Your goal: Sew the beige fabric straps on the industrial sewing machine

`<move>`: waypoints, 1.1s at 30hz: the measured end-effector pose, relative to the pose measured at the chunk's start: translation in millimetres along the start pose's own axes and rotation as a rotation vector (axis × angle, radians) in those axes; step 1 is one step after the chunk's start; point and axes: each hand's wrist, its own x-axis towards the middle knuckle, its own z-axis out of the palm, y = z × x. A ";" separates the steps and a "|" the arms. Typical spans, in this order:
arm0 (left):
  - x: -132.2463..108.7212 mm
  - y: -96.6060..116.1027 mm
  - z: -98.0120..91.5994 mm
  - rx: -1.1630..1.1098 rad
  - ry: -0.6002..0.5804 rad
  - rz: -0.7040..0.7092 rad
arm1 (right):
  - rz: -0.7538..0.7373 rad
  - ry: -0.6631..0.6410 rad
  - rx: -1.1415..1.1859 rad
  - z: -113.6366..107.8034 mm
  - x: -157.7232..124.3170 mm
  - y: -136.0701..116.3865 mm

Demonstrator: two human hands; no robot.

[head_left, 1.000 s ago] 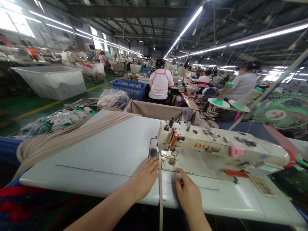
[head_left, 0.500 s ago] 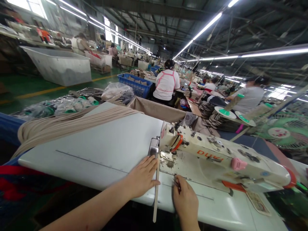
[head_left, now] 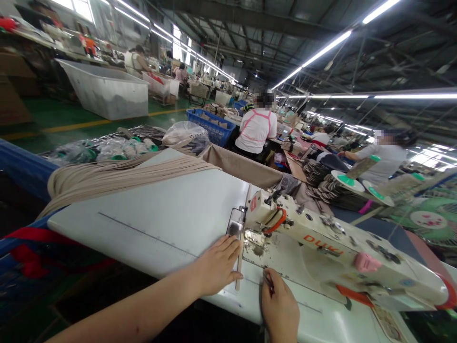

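My left hand (head_left: pixel 216 265) lies flat, fingers stretched, on the white sewing table (head_left: pixel 167 214), its fingertips against a narrow beige strap (head_left: pixel 240 262) that runs under the presser foot of the cream sewing machine (head_left: pixel 321 247). The strap's tail end lies just right of my thumb. My right hand (head_left: pixel 280 305) rests closed on the table right of the strap, pinching a small dark tool (head_left: pixel 268 281) that I cannot name. A bundle of long beige straps (head_left: pixel 117 174) is draped across the table's far left corner.
Bagged thread cones (head_left: pixel 107 148) lie behind the bundle. Two green-topped thread stands (head_left: pixel 352 183) and a green fan (head_left: pixel 424 216) are at the right. A blue crate (head_left: pixel 214 131), a white bin (head_left: pixel 107 93) and seated workers (head_left: pixel 257 128) fill the hall behind.
The strap has fed away from me through the machine, so its tail moved from over the table's edge to beside my left thumb. My right hand drew back and closed. The view swung left.
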 end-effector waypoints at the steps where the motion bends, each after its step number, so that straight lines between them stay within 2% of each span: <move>1: 0.1 0.0 0.5 0.003 -0.003 0.001 | 0.006 -0.001 0.000 -0.5 0.4 -0.7; 7: 0.1 1.1 1.5 0.011 -0.005 -0.008 | 0.032 0.014 0.006 2.8 1.1 0.0; 14: -0.8 0.8 0.0 0.028 -0.033 0.006 | -0.025 0.070 0.003 11.1 -1.4 9.1; 21: 2.6 -1.2 0.2 -0.004 -0.075 -0.028 | -0.074 0.127 -0.005 10.3 -2.2 5.7; 33: 31.9 -16.1 1.9 -0.061 -0.156 -0.120 | -0.110 0.166 -0.012 0.5 1.3 -4.6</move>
